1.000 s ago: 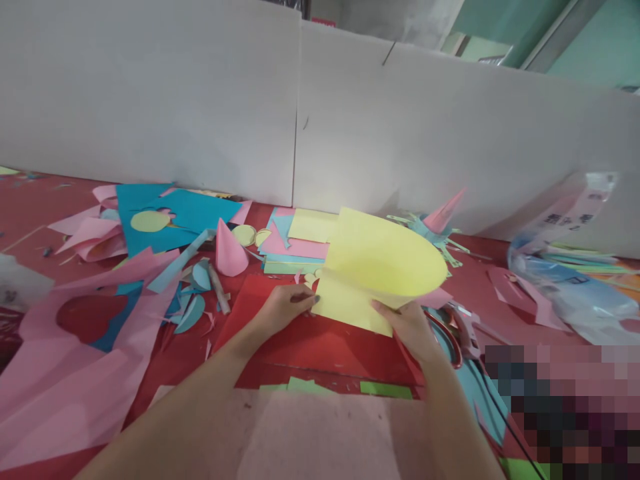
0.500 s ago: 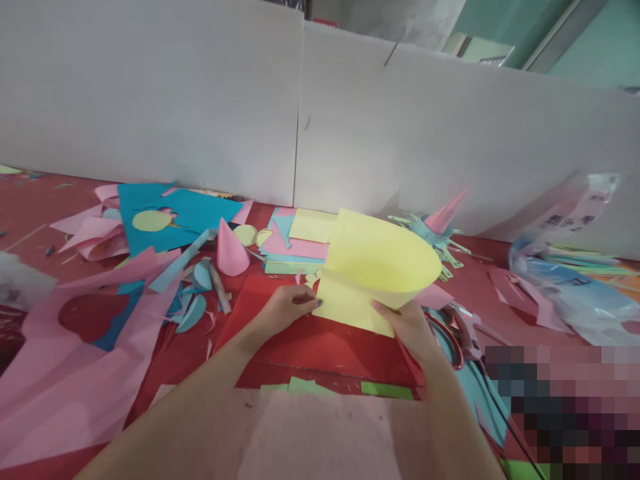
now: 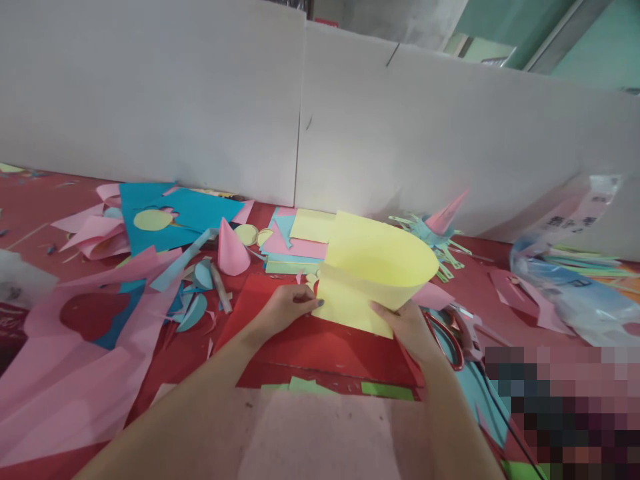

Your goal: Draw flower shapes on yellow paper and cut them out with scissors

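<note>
A yellow paper sheet (image 3: pixel 355 303) is curled over into a wide loop above a red sheet (image 3: pixel 320 350). My left hand (image 3: pixel 293 307) pinches the yellow sheet's left edge between thumb and fingers. At its right side my right hand (image 3: pixel 407 327) grips the sheet, thumb on top and the other fingers mostly hidden beneath. To the left of the loop stands a pink paper cone (image 3: pixel 231 250). Behind my left hand lies a stack of pink, blue and yellow paper (image 3: pixel 300 248).
Pink scraps (image 3: pixel 90 373) and blue sheets (image 3: pixel 200 210) cover the left side. On the right are red-handled scissors (image 3: pixel 450 343), a glue gun (image 3: pixel 467 330) with a cable, a pink-and-blue paper piece (image 3: pixel 445 217) and a plastic bag (image 3: pixel 590 293). A white board (image 3: pixel 200 100) stands behind.
The curled part of the yellow sheet has shifted slightly left and its loop has flattened a little. Both hands keep their hold in nearly the same place.
</note>
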`<move>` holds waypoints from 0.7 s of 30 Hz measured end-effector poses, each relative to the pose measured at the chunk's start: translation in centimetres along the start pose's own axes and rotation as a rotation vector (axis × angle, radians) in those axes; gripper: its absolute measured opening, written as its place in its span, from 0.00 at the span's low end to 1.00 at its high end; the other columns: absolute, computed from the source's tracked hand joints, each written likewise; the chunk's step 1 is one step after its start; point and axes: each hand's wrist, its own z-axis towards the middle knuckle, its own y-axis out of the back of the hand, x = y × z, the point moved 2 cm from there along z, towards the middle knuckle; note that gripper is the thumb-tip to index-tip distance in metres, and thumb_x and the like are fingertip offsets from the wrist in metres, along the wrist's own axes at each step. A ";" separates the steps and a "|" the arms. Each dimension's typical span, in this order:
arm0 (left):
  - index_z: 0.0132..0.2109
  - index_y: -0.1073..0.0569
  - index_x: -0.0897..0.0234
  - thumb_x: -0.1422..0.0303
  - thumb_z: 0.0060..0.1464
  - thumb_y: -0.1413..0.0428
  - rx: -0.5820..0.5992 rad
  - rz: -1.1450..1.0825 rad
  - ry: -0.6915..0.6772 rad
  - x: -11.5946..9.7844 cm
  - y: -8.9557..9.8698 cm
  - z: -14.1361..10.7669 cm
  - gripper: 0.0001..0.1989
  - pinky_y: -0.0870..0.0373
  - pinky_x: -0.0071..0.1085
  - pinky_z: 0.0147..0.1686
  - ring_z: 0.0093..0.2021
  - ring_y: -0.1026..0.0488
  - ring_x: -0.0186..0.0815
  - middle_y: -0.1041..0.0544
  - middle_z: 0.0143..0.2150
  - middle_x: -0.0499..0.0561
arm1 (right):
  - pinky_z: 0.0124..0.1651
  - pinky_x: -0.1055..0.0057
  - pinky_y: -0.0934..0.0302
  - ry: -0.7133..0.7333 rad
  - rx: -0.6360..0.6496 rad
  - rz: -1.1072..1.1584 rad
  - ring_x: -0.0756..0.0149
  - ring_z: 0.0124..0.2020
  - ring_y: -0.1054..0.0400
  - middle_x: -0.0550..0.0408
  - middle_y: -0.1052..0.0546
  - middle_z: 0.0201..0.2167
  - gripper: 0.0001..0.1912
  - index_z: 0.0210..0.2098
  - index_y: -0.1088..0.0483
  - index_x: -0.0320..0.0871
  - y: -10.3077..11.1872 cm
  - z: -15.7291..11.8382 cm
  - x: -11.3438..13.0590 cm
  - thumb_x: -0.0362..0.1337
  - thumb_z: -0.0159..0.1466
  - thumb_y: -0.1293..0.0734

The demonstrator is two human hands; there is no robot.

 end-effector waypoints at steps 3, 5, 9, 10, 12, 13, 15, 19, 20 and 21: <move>0.23 0.32 0.66 0.59 0.47 0.47 0.002 -0.004 -0.003 0.2 0.0 0.0 0.14 0.38 0.24 0.26 0.24 0.34 0.29 0.32 0.21 0.46 | 0.49 0.58 0.38 -0.001 -0.003 0.002 0.54 0.46 0.33 0.52 0.24 0.41 0.17 0.39 0.27 0.45 0.0 -0.1 0.3 0.44 0.51 0.32; 0.24 0.31 0.65 0.59 0.47 0.47 0.006 -0.010 -0.002 0.3 0.0 0.0 0.13 0.38 0.24 0.27 0.25 0.33 0.29 0.32 0.21 0.46 | 0.49 0.58 0.38 0.001 -0.020 -0.004 0.54 0.46 0.33 0.52 0.25 0.42 0.17 0.39 0.27 0.45 0.0 -0.1 0.5 0.44 0.51 0.32; 0.26 0.31 0.65 0.61 0.47 0.47 0.011 -0.028 -0.005 0.5 0.0 0.0 0.12 0.37 0.24 0.27 0.25 0.32 0.30 0.31 0.22 0.46 | 0.50 0.59 0.39 0.002 -0.019 -0.022 0.54 0.46 0.33 0.51 0.25 0.42 0.18 0.40 0.27 0.43 0.0 -0.2 0.8 0.44 0.52 0.32; 0.26 0.31 0.65 0.61 0.47 0.47 0.010 -0.034 -0.006 0.5 0.0 0.0 0.11 0.37 0.24 0.27 0.25 0.32 0.30 0.31 0.22 0.46 | 0.50 0.59 0.39 0.001 -0.012 -0.021 0.54 0.46 0.33 0.51 0.25 0.42 0.18 0.40 0.27 0.43 -0.1 -0.2 0.8 0.44 0.52 0.32; 0.25 0.31 0.65 0.62 0.47 0.46 0.003 -0.047 -0.004 0.5 0.0 0.1 0.11 0.37 0.24 0.27 0.25 0.32 0.30 0.30 0.22 0.46 | 0.49 0.59 0.39 0.005 -0.010 -0.005 0.54 0.46 0.33 0.51 0.25 0.42 0.19 0.41 0.27 0.43 -0.1 -0.3 0.8 0.45 0.52 0.33; 0.25 0.31 0.65 0.62 0.47 0.46 -0.001 -0.050 -0.003 0.5 0.0 0.1 0.10 0.37 0.24 0.27 0.24 0.32 0.29 0.31 0.22 0.46 | 0.49 0.59 0.38 0.009 -0.010 0.012 0.54 0.46 0.33 0.52 0.25 0.42 0.19 0.41 0.28 0.43 -0.2 -0.3 0.8 0.45 0.52 0.33; 0.24 0.31 0.65 0.63 0.47 0.46 -0.003 -0.050 -0.003 0.4 0.0 0.1 0.10 0.37 0.24 0.27 0.24 0.32 0.30 0.30 0.21 0.46 | 0.48 0.59 0.37 0.012 -0.014 0.041 0.54 0.45 0.32 0.52 0.25 0.43 0.20 0.42 0.28 0.44 -0.2 -0.4 0.8 0.45 0.52 0.32; 0.25 0.31 0.66 0.63 0.47 0.46 0.012 -0.051 -0.009 0.4 -0.1 0.1 0.10 0.36 0.24 0.28 0.25 0.32 0.30 0.30 0.22 0.46 | 0.48 0.60 0.37 0.000 -0.036 0.004 0.54 0.45 0.33 0.52 0.25 0.42 0.19 0.40 0.27 0.44 -0.1 -0.3 0.5 0.44 0.51 0.32; 0.26 0.32 0.65 0.63 0.47 0.46 0.018 -0.053 -0.013 0.4 -0.1 0.1 0.10 0.36 0.24 0.28 0.25 0.32 0.30 0.31 0.22 0.46 | 0.48 0.60 0.38 0.001 -0.043 -0.019 0.54 0.46 0.33 0.52 0.25 0.42 0.18 0.40 0.27 0.44 0.0 -0.2 0.5 0.44 0.51 0.32; 0.26 0.32 0.65 0.62 0.47 0.47 0.024 -0.050 -0.019 0.4 -0.1 0.1 0.10 0.36 0.24 0.28 0.25 0.32 0.30 0.31 0.23 0.46 | 0.49 0.60 0.38 0.003 -0.044 -0.032 0.54 0.46 0.33 0.52 0.25 0.42 0.18 0.40 0.27 0.43 0.0 -0.2 0.5 0.44 0.51 0.32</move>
